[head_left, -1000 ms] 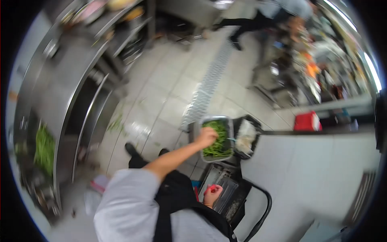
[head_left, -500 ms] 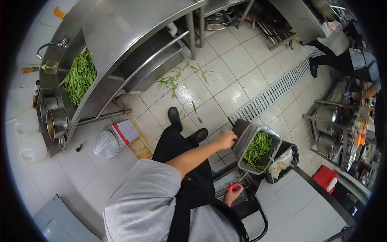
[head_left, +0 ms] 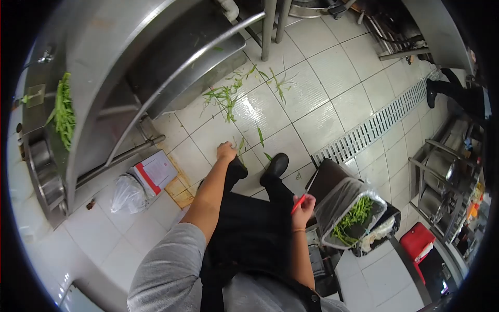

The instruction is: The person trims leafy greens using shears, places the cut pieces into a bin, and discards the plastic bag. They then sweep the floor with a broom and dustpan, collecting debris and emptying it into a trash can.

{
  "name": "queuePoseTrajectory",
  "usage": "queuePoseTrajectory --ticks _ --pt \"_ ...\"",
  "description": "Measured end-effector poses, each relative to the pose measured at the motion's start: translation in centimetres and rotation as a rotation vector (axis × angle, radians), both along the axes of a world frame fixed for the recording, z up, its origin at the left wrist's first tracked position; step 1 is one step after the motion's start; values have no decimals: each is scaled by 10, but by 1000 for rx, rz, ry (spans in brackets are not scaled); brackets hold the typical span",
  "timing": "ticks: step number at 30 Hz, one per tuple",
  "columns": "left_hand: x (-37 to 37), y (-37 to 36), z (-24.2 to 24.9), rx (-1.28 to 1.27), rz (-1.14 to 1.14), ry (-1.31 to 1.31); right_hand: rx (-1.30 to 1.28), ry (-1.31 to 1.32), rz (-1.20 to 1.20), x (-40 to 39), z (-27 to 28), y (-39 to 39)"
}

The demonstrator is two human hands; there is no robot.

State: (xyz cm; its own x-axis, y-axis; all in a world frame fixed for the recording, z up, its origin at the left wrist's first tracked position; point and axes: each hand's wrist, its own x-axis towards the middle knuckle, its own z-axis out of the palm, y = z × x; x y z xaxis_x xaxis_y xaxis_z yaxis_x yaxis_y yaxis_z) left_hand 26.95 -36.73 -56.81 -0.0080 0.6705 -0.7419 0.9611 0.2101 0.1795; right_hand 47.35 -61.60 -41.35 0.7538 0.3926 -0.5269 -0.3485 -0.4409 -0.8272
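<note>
My left hand (head_left: pixel 226 151) reaches down over the tiled floor, its fingers bent downward and partly hidden. Right beside it lie green leaf scraps (head_left: pixel 240 145), and a larger patch of leafy trimmings (head_left: pixel 225 97) is spread farther off. In my right hand (head_left: pixel 306 207) is a knife (head_left: pixel 298 204) with a red handle, its thin blade pointing up and away. Just right of that hand stands a bin (head_left: pixel 328 236) lined with clear plastic. Cut green stalks (head_left: pixel 355 218) lie inside it. My black boots (head_left: pixel 274 169) are between the two hands.
A steel counter (head_left: pixel 104 67) curves along the left, with green vegetables (head_left: pixel 63 114) in its sink. Under it stand a white-and-red box (head_left: pixel 156 171) and a plastic bag (head_left: pixel 126 195). A floor drain grate (head_left: pixel 374 122) runs toward another person's legs (head_left: pixel 449 93). A shelf (head_left: pixel 442 166) holds pots.
My left hand has left the bin's edge and moved left, down toward the floor scraps. My right hand has risen with the knife. The view has shifted, and I am bent lower.
</note>
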Motion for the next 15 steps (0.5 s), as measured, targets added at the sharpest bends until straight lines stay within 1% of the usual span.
queuePoseTrajectory --ticks 1,3,4,6,8,9,10,12,13,14,15 --pt "-4 -5 -27 -20 -3 7 63 52 -36 8 -25 18" --pt "-11 -18 -79 -43 -35 41 153 11 -33 24 -65 60" --pt "-15 -21 -103 -46 -75 65 101 32 -8 35 -84 80" --pt "-18 -35 -144 -103 -54 108 106 -21 13 52 -134 109" --pt "-14 -45 -182 -166 61 149 155 -29 48 66 -164 145" --pt "-16 -53 -205 -134 168 101 195 -54 57 73 -185 156" --pt "-12 -53 -208 -136 173 102 190 -56 65 78 -196 171" --pt "-8 -48 -209 -46 86 108 164 -59 81 82 -208 197" --pt "-11 -43 -210 -47 88 110 194 -33 83 81 -206 213" --pt "-15 -39 -212 -32 -124 92 220 -6 85 80 -210 225" --pt "-21 -35 -219 -12 -335 72 261 -57 126 83 -227 234"
